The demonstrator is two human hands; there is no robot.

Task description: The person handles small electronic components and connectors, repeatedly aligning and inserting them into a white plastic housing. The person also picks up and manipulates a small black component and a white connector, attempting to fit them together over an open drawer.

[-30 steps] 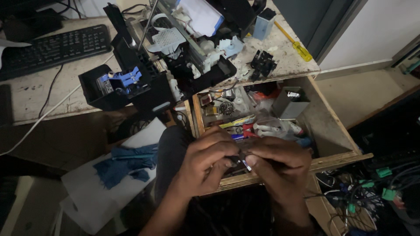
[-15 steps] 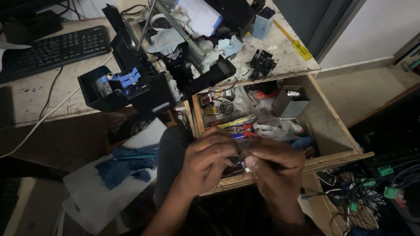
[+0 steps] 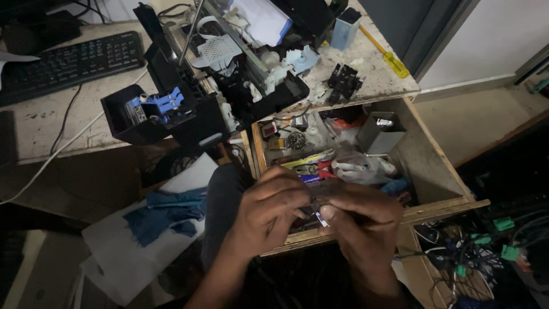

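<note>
Lower centre of frame: left hand (image 3: 269,209) and right hand (image 3: 360,220) pressed together, fingers pinching a small dark part (image 3: 320,197) between them. Just behind, open wooden drawer (image 3: 443,171) crammed with clutter. Upper centre: dismantled black printer (image 3: 223,80); upper left: keyboard (image 3: 68,63).

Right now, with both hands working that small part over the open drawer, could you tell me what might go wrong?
1. The small dark part, pinched between the left hand and right hand, could slip into the cluttered open drawer and be hard to find.
2. The dismantled black machine overhangs the desk edge; a knock might tip it off.
3. The scene is dim, so fine detail is hard to see.
</note>
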